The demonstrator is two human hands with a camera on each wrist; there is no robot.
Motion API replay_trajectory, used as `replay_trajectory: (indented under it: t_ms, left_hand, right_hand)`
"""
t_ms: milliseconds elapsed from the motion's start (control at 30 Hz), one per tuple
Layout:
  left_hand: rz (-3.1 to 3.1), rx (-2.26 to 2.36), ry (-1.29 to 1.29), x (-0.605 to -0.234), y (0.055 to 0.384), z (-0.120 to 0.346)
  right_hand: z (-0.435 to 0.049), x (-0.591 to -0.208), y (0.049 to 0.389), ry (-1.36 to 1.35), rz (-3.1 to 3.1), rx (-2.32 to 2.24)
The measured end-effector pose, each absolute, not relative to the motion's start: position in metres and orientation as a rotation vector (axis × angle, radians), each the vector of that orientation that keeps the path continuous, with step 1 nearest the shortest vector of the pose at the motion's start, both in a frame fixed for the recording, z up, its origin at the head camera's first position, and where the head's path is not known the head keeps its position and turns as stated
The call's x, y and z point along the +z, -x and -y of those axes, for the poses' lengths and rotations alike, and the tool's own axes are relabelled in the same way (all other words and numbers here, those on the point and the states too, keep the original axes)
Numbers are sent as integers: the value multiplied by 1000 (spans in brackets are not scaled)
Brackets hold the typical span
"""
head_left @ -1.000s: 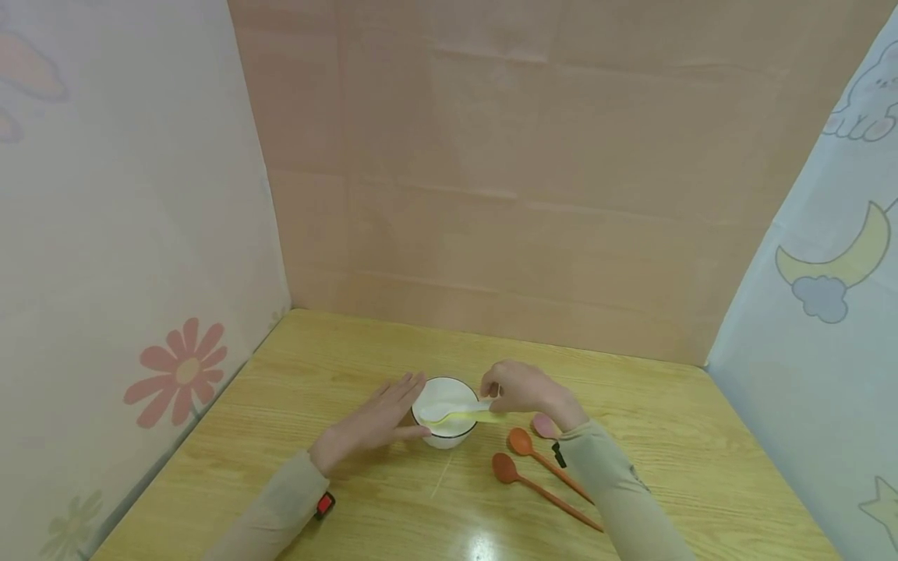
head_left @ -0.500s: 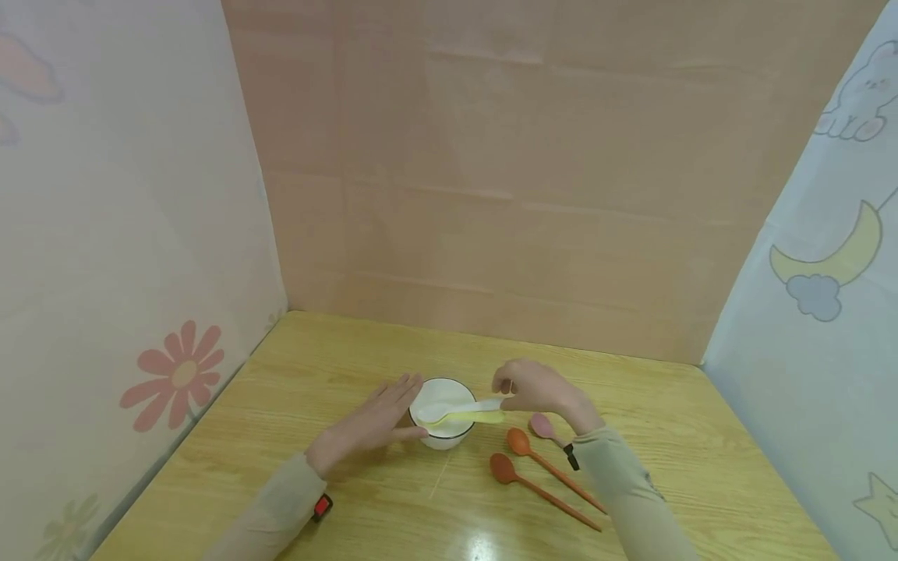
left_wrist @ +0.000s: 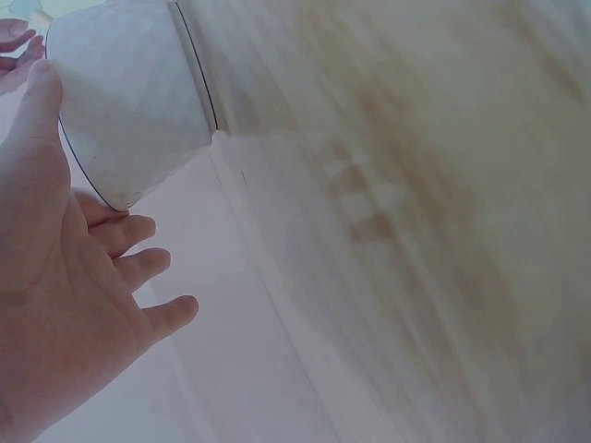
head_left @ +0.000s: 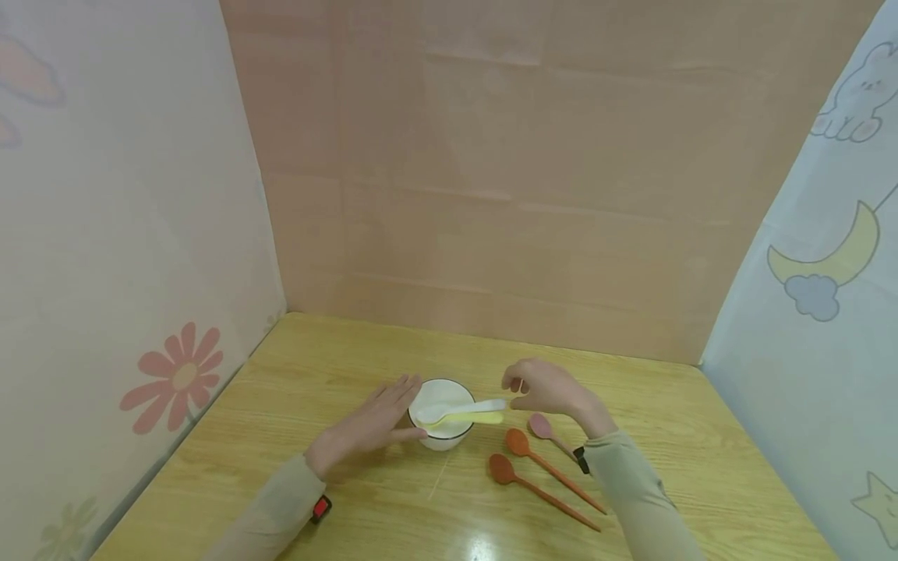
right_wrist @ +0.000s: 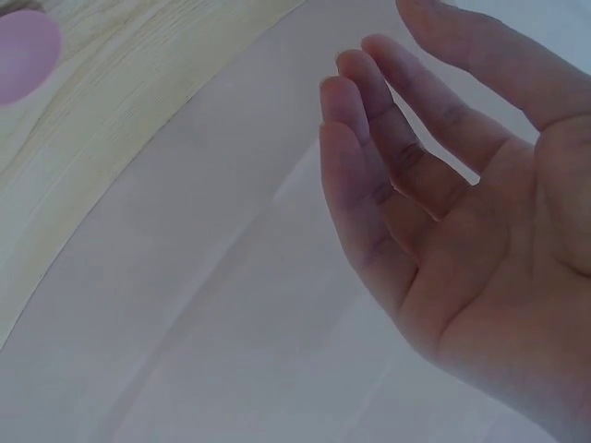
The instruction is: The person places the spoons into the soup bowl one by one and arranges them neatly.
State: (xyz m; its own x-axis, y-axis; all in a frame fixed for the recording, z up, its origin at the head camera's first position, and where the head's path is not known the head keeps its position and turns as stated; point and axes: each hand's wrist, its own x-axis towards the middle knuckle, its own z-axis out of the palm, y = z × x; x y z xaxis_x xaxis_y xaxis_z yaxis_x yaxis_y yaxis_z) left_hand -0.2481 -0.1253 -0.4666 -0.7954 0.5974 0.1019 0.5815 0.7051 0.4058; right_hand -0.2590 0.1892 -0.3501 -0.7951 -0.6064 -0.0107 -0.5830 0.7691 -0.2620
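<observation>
A white bowl (head_left: 440,443) with a dark rim stands on the table. Two spoons lean in it with their handles over its right rim: a white spoon (head_left: 482,406) and, nearer the front, a yellow spoon (head_left: 482,418). My left hand (head_left: 373,418) rests against the bowl's left side, fingers mostly straight and thumb at the front rim. The left wrist view shows the bowl wall (left_wrist: 129,88) between thumb and fingers. Just right of the spoon handles hovers my right hand (head_left: 550,388). Its fingers are loosely bent, and the palm (right_wrist: 499,240) holds nothing in the right wrist view.
Three long spoons lie right of the bowl: a dark orange spoon (head_left: 502,469), an orange spoon (head_left: 518,442) and a pink spoon (head_left: 541,425) partly under the right wrist. Cloth walls enclose the wooden table (head_left: 365,514) at the back and sides.
My right hand has let go of the white spoon and drawn back to the right. The white spoon now rests in the bowl beside the yellow one. The left hand stays at the bowl.
</observation>
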Motion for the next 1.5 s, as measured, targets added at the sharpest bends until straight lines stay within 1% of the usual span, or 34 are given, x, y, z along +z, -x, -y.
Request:
replay_trajectory:
  t_ms: [200, 533, 733, 1067, 1500]
  left_hand:
    - [-2858, 678, -979, -467, 248, 125]
    - [-2860, 687, -980, -466, 249, 126]
    - [-2855, 659, -974, -465, 249, 127]
    - [-2882, 623, -1014, -466, 252, 125]
    - [-2875, 633, -993, -467, 250, 125]
  right_hand:
    - [-199, -352, 259, 990, -2860, -406]
    - [-211, -356, 256, 926, -2860, -458]
    - [-217, -359, 252, 932, -2859, -474]
    - [-234, -369, 243, 909, -2849, -547]
    - [-254, -385, 228, 834, -2855, -625]
